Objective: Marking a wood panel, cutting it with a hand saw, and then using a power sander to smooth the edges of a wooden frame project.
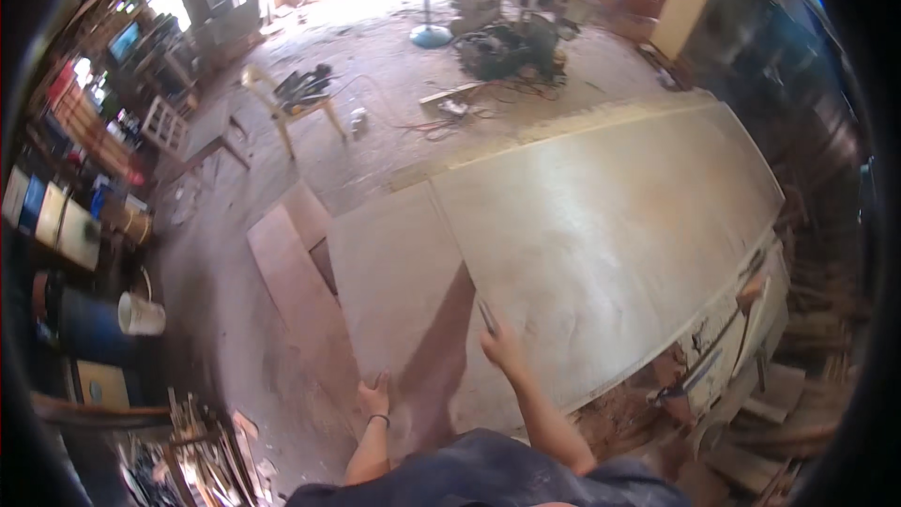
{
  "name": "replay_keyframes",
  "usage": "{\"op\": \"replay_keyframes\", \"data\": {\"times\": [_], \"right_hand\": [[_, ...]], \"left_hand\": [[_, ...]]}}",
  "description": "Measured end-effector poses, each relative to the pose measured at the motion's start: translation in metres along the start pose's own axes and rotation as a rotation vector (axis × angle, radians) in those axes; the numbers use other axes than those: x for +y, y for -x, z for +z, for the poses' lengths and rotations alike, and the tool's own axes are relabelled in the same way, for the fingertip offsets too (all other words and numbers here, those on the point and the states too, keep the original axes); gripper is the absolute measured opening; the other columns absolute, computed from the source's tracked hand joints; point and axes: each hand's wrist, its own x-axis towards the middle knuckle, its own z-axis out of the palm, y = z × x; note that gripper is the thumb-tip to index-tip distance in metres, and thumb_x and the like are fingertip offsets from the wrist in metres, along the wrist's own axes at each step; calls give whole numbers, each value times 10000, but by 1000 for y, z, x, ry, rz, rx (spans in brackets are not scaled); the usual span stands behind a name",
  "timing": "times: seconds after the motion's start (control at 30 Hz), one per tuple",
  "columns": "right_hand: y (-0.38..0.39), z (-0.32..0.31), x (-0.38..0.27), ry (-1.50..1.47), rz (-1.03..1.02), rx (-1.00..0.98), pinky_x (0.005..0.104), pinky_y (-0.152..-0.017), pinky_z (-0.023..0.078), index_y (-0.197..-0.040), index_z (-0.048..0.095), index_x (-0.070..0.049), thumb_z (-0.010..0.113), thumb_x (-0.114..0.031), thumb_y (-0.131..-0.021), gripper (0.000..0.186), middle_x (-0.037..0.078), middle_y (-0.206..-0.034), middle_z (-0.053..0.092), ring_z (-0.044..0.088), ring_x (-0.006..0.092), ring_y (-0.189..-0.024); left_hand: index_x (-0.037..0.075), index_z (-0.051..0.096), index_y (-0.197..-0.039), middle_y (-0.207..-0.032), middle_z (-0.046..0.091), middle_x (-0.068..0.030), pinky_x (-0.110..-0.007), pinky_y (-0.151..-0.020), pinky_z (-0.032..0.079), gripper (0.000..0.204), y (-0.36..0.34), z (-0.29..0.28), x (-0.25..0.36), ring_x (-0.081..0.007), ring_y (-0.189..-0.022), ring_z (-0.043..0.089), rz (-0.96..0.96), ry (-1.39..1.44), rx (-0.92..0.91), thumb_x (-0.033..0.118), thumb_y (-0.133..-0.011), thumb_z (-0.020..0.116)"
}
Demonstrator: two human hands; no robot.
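Note:
A large pale sheet, like plywood, lies in front of me and stretches to the right. At its left is a narrower sheet; a dark wedge-shaped gap widens between the two toward me. With my left hand, a dark band on its wrist, I grip the near edge of the narrower sheet. My right hand is closed around a slim, dark grey hand tool over the large sheet's left edge. Its exact kind is too blurred to tell.
Reddish board pieces lie on the floor at the left. Beyond stand a yellow chair with tools, a wooden table and a fan base. Cords cross the floor. A white bucket is at left; scrap timber lies right.

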Motion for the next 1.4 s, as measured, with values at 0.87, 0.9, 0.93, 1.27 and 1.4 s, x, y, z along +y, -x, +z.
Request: {"op": "replay_keyframes", "data": {"times": [0.87,0.9,0.93,1.27,1.4], "right_hand": [[142,-75,-20,-31,193,33,432,-492,383,-622,501,22,598,-130,-737,214,204,-548,475,494,334,-471],[134,-63,-8,-16,101,50,436,-488,378,-620,494,20,594,-129,-739,215,200,-544,472,487,331,-463],[109,-48,6,-18,39,45,436,-488,379,-624,500,15,597,-134,-740,212,200,-544,476,488,333,-464],[25,2,-12,-6,112,-41,460,-607,448,-762,606,37,625,-434,-860,482,256,-729,612,610,402,-680],[136,-63,-19,15,163,-51,397,-503,396,-680,573,8,656,-350,-843,402,147,-526,486,509,247,-481]], "left_hand": [[-93,604,-1073,-1083,638,-272,-435,-891,454,800,-26,25,-4,-398,-1052,604,130,159,7,609,-708,728],[-93,604,-1073,-1083,638,-272,-435,-891,454,800,-24,17,4,-398,-1052,604,128,159,10,609,-708,728],[-99,603,-1066,-1079,637,-276,-439,-889,452,815,-22,13,10,-403,-1051,602,140,173,2,618,-701,729],[-136,497,-1220,-1156,587,-317,-443,-938,430,1037,-44,13,2,-421,-1125,558,251,177,21,736,-681,651],[-111,487,-1253,-1214,559,-311,-456,-982,402,1053,-49,24,-6,-419,-1168,529,163,132,-30,749,-668,650]]}}
